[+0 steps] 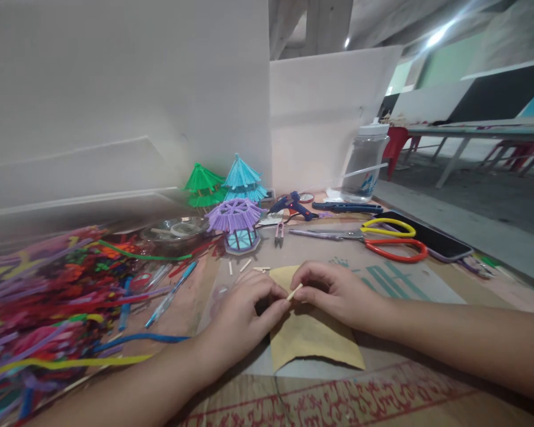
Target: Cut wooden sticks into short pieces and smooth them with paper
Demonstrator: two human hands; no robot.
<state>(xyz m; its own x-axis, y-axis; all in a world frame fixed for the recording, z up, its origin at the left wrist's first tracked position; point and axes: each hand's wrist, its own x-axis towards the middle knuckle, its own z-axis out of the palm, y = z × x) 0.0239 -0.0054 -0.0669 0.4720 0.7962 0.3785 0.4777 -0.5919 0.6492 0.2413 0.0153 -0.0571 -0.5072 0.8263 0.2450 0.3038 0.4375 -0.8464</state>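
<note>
Centrally, a stick (295,292) is pinched between the fingertips of both hands, its near end at the left hand (260,301) and its far end at the right hand (338,292). Each hand closes thumb against forefinger on it, and the hands nearly meet there. The stick lies tilted, right above the yellow paper (322,344) on the table (189,308). Just beyond the left hand lie three small pieces (245,265), apart from one another. Behind them stands a purple model (234,215), with a green model (201,185) and a blue model (242,177) at its back. Right of these are the snips (279,235), the glue gun (296,207) and the knife (347,208). Scissors (363,235) lie beyond the right hand, their handles beside the phone (444,241), and a bottle (365,161) stands farther back. To the left, a pen (171,295) lies between the left hand and a heap of coloured strips (48,314), with a bowl (174,232) behind.
</note>
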